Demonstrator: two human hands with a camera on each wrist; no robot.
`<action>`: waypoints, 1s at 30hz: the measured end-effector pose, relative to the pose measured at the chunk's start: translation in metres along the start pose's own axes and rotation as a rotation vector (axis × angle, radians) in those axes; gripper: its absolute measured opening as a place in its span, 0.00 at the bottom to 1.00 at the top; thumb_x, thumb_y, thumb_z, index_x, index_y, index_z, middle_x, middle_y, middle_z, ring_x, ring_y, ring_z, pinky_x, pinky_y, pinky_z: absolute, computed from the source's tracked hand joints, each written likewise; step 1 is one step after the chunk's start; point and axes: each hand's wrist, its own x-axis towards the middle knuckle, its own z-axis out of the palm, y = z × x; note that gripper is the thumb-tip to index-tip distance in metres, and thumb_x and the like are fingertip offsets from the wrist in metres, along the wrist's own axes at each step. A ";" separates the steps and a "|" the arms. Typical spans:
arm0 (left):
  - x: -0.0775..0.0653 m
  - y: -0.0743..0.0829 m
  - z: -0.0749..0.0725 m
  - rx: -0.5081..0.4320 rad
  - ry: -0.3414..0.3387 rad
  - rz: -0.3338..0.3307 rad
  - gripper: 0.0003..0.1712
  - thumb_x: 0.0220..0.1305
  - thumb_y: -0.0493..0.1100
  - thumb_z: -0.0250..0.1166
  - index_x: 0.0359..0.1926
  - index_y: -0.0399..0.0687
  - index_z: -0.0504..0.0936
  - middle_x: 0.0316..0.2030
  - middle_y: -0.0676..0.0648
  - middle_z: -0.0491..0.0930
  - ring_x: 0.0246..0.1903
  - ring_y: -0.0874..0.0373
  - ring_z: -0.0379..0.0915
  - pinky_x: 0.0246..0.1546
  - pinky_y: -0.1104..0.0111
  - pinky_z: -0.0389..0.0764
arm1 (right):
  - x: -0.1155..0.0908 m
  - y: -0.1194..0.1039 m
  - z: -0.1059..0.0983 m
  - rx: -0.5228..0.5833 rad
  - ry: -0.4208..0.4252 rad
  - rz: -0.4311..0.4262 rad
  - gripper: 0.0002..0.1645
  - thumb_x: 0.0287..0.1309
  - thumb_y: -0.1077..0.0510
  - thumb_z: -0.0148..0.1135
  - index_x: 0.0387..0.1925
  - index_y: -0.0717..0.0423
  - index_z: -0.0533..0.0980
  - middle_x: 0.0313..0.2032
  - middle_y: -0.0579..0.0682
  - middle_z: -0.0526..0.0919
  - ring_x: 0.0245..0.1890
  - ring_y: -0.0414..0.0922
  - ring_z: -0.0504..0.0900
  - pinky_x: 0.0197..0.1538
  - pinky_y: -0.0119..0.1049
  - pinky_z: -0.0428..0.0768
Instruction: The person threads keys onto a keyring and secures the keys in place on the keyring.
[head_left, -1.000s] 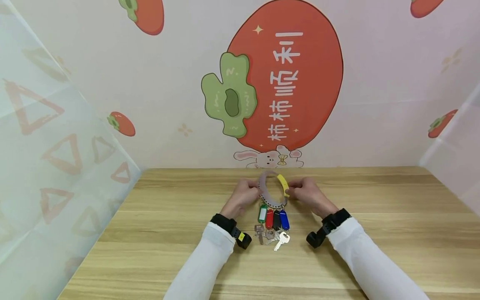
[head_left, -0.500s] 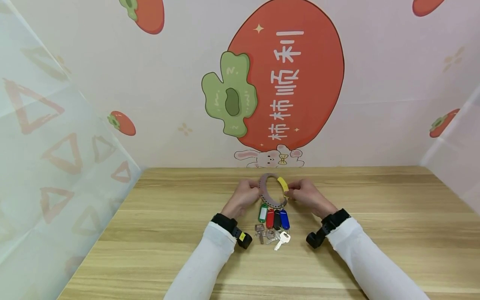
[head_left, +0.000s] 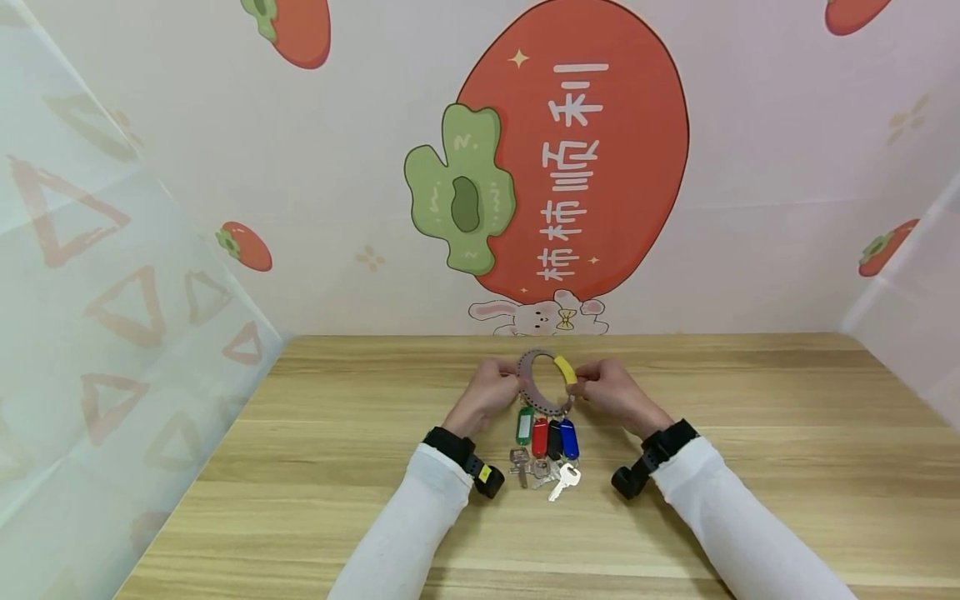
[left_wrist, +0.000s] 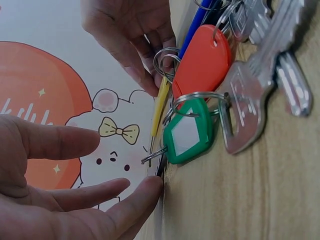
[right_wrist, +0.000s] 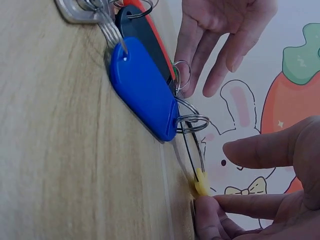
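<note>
A large key ring with a grey band (head_left: 527, 382) dotted with holes and a yellow section (head_left: 566, 369) lies near the table's back edge. Green (head_left: 524, 426), red (head_left: 540, 438), black (head_left: 554, 440) and blue (head_left: 570, 439) key tags hang from it toward the front, with several metal keys (head_left: 564, 481). My left hand (head_left: 491, 394) touches the ring's left edge with its fingertips; in the left wrist view its thumb (left_wrist: 65, 141) stands apart. At the yellow section, my right hand (head_left: 618, 393) touches with its fingertips, thumb (right_wrist: 265, 151) raised away from them.
The wood-grain table (head_left: 337, 517) extends around the hands on all sides. Behind it rises a white backdrop (head_left: 337, 167) printed with a persimmon and a rabbit; more printed sheets flank both sides.
The ring's far side has come slightly nearer and lower, so the ring looks flatter. Both hands have stayed nearly in place, and the tags and keys have hardly shifted.
</note>
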 end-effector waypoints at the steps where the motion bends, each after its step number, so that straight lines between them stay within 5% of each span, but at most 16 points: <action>1: 0.000 0.000 0.000 0.000 -0.001 0.000 0.22 0.66 0.31 0.60 0.59 0.25 0.76 0.51 0.37 0.76 0.44 0.50 0.69 0.42 0.64 0.69 | 0.000 0.000 0.000 -0.002 0.002 0.000 0.22 0.67 0.64 0.61 0.57 0.76 0.75 0.43 0.60 0.81 0.39 0.50 0.74 0.38 0.36 0.70; 14: -0.001 0.000 0.001 -0.011 -0.020 -0.004 0.27 0.66 0.32 0.61 0.65 0.26 0.71 0.51 0.37 0.77 0.43 0.50 0.70 0.42 0.63 0.67 | -0.003 -0.002 -0.003 -0.020 0.005 0.000 0.24 0.68 0.63 0.61 0.59 0.75 0.74 0.47 0.63 0.80 0.43 0.52 0.75 0.45 0.40 0.75; 23: -0.001 0.002 0.000 -0.020 -0.021 0.030 0.30 0.65 0.31 0.60 0.68 0.25 0.67 0.52 0.34 0.74 0.49 0.45 0.72 0.52 0.54 0.73 | -0.007 -0.002 -0.012 -0.038 0.031 -0.033 0.30 0.66 0.62 0.62 0.64 0.76 0.68 0.50 0.66 0.79 0.45 0.55 0.79 0.48 0.44 0.79; 30: -0.002 0.003 -0.005 0.160 0.043 0.074 0.32 0.67 0.35 0.61 0.70 0.30 0.66 0.63 0.30 0.68 0.60 0.38 0.68 0.58 0.48 0.73 | -0.008 0.002 -0.014 -0.137 0.073 -0.071 0.31 0.65 0.60 0.63 0.64 0.74 0.69 0.51 0.65 0.79 0.47 0.55 0.80 0.47 0.43 0.80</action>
